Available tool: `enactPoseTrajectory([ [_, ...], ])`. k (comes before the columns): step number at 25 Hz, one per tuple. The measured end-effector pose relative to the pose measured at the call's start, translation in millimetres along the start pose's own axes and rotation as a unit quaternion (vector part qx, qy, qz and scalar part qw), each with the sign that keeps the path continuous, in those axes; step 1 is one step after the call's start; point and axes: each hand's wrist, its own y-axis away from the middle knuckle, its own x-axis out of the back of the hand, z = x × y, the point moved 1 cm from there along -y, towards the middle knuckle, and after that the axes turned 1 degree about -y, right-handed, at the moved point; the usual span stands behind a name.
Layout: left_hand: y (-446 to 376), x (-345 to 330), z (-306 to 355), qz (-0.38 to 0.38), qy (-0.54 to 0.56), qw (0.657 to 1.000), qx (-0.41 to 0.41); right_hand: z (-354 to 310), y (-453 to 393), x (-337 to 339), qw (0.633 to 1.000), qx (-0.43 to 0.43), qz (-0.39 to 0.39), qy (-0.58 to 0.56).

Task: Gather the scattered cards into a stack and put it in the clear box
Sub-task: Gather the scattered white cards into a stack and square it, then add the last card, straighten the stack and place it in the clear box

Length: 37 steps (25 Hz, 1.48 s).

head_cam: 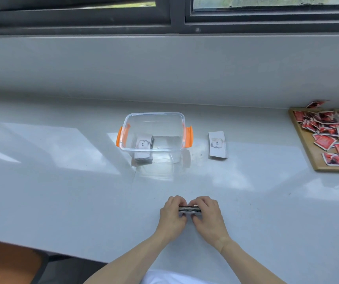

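Here, stack between both hands.

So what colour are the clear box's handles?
Orange, on both side handles of the clear box, seen in the head view.

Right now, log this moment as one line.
both hands: squaring card stack | clear orange-handled plastic box: one stack inside | white-backed stack: right of box

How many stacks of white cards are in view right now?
3. One stack is pressed between the left hand and right hand; one lies inside the clear box; one sits on the counter right of the box. None seem hidden.
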Motion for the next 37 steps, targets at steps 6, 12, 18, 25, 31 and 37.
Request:
enactPoseTrajectory([
  [6,-15,4,5,-0.013,-0.010,1.000,-0.009,-3,-15,10,0.999,-0.039,-0.025,-0.003],
  [12,-29,6,9,-0.002,-0.076,0.994,-0.084,-4,-22,27,0.998,-0.007,0.000,0.066],
  [18,-35,-3,-7,-0.024,-0.236,0.966,-0.107,2,-7,22,0.993,0.013,-0.009,0.115],
  [25,-47,5,-3,0.016,-0.220,0.966,-0.138,-1,-21,32,0.989,0.062,0.021,0.130],
  [31,-49,-2,-9,-0.021,-0.276,0.953,-0.119,5,-15,26,0.982,0.046,-0.014,0.182],
  [37,-60,8,3,-0.073,-0.306,0.943,-0.107,-3,-23,38,0.969,0.072,-0.016,0.236],
])
